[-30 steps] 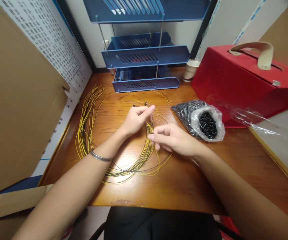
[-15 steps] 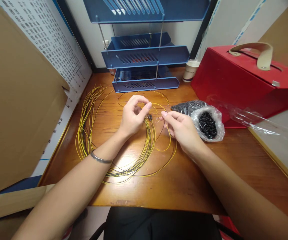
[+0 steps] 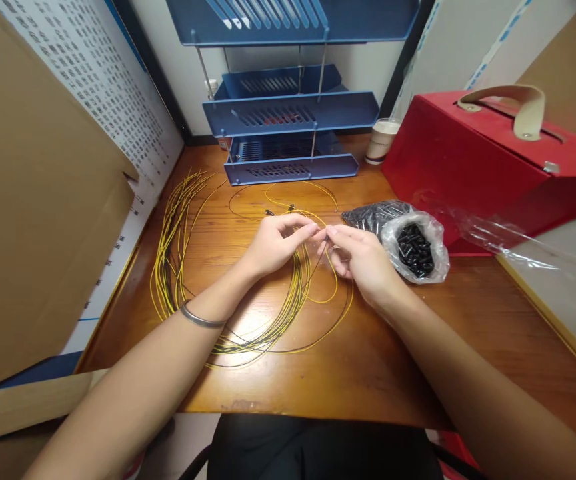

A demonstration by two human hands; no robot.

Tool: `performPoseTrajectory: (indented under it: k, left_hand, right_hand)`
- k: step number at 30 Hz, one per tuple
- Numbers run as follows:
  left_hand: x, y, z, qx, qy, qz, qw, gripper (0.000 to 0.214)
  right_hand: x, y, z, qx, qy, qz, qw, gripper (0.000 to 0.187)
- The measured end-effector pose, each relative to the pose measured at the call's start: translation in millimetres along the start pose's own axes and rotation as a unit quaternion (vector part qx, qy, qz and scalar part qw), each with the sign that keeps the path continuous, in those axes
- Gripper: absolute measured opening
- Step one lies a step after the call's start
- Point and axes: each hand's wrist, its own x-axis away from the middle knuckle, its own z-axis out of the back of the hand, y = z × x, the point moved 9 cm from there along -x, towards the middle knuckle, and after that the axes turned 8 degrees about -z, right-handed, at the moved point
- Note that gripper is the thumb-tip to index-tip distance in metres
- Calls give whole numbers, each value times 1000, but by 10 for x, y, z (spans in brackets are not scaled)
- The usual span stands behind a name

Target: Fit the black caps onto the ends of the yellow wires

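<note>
Above the right side of a loose coil of thin yellow and dark wires (image 3: pixel 295 293), my two hands meet fingertip to fingertip. My right hand (image 3: pixel 361 257) pinches a thin wire, and a dark strand runs down from its fingertips. Thumb and forefinger of my left hand (image 3: pixel 281 245) are pressed together against the right fingertips; what they hold is too small and covered to make out. Small black connectors (image 3: pixel 291 208) on wire ends lie just beyond my left hand. An open clear plastic bag (image 3: pixel 442 248) of small black pieces (image 3: pixel 415 250) stands right of my right hand.
A blue tiered tray rack (image 3: pixel 293 172) stands at the back of the wooden table (image 3: pixel 288 393). Behind the bag are a red case (image 3: pixel 468 167) with a beige handle and a paper cup (image 3: pixel 382 141). Cardboard (image 3: pixel 33 200) rises along the left side.
My left hand has moved right and slightly down to meet my right fingertips. The black connectors beside it now lie farther back and to the left. My right hand has barely moved.
</note>
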Motion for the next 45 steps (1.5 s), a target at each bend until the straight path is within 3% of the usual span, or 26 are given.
performPoseTrajectory:
  k: [8, 15, 24, 45]
  left_hand:
    - [-14, 28, -5, 46, 5, -10, 999, 36]
    - [-17, -60, 79, 30, 45, 13, 998, 35]
    - [-24, -38, 73, 25, 47, 17, 998, 34]
    - [-4, -208, 385, -6, 210, 25, 977, 27]
  right_hand:
    - [14, 18, -29, 34, -12, 5, 999, 28]
    - [22, 32, -70, 57, -31, -3, 998, 31]
    - [12, 31, -82, 62, -37, 4, 997, 33]
    - [31, 70, -135, -18, -72, -46, 996, 29]
